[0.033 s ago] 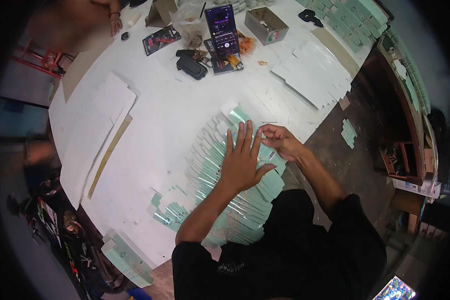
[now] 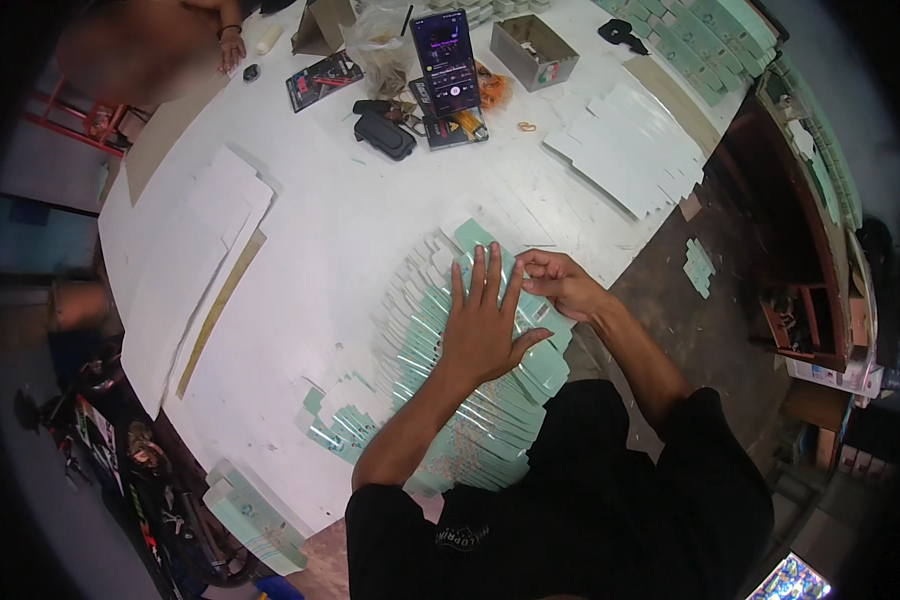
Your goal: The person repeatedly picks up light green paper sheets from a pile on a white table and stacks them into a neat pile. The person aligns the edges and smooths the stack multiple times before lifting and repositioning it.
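Note:
A fanned stack of mint-green flat carton blanks (image 2: 420,350) spreads over the near part of the white table. My left hand (image 2: 485,325) lies palm down on the upper blanks, its fingers stretched and spread. Beside its fingertips, my right hand (image 2: 560,285) pinches the right edge of the top carton blank (image 2: 538,318) between thumb and bent fingers. The far green end of the stack sticks out beyond my left fingertips. My left hand and forearm hide part of the fan. A smaller group of green blanks (image 2: 345,425) lies left of my left forearm.
White sheets lie at the left (image 2: 200,240) and right (image 2: 630,150) of the table (image 2: 320,210). A phone (image 2: 445,65), a black case (image 2: 383,135) and an open box (image 2: 535,52) stand farther back. Green cartons (image 2: 695,45) are stacked far right. Another person's hand (image 2: 232,48) rests far left.
At the far end of the fan, the pale flap seen beyond the green edge no longer shows. Both my hands stay almost in place.

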Available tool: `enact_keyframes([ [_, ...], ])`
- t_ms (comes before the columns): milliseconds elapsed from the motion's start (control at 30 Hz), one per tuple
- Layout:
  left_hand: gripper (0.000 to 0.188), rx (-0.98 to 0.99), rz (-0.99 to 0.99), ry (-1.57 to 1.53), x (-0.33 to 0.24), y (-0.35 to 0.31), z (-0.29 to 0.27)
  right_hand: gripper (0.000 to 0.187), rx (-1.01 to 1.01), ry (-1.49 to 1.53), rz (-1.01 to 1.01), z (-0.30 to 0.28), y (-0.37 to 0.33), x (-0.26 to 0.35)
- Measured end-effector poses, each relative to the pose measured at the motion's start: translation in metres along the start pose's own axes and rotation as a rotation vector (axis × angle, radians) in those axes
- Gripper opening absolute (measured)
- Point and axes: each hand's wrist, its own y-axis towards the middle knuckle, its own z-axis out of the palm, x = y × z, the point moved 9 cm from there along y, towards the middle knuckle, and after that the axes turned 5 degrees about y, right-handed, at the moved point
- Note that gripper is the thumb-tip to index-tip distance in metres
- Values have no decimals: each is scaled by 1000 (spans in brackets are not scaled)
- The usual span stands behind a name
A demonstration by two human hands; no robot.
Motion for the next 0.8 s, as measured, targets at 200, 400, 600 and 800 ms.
enact_keyframes([
  [200, 94, 35, 19, -11, 2, 3, 9, 43, 100, 56, 180, 10, 8, -4],
  [400, 84, 128, -47, 60, 10, -2, 26, 44, -192, -1011, 247, -3, 7, 49],
  [600, 69, 168, -27, 132, 9, -2, 35, 42, -874, -1772, -610, -85, -61, 153],
  [800, 62, 165, -51, 103, 13, 0, 34, 45, -527, -1408, -386, -32, -44, 88],
])
